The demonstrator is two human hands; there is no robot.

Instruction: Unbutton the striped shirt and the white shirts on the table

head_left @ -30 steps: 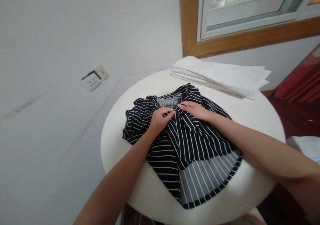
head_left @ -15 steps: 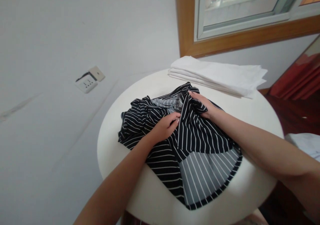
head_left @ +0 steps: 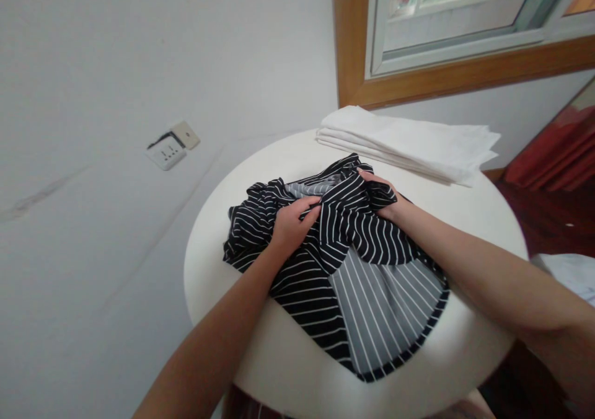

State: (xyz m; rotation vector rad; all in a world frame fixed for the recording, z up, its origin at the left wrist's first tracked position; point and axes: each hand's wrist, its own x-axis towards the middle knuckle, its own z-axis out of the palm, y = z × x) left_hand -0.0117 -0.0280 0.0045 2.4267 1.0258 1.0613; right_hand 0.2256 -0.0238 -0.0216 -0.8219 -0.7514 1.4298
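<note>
A black garment with white stripes, its paler grey inner side partly turned out, lies bunched on a round white table. Near the middle of its upper part, my left hand pinches a front edge between thumb and fingers. My right hand grips the cloth at the upper right, with the thumb side partly covered by a fold. Whether the garment is a shirt or a dress, I cannot tell.
Flat white folded sheets or bags are stacked at the table's back edge, below the wood-framed window. A wall socket is on the left wall. Red cloth hangs at the far right, and something white sits beyond the table.
My left hand has drawn the garment's front edge left and slightly away from me. More grey inner side shows. My right hand keeps its grip, and the view has shifted slightly.
</note>
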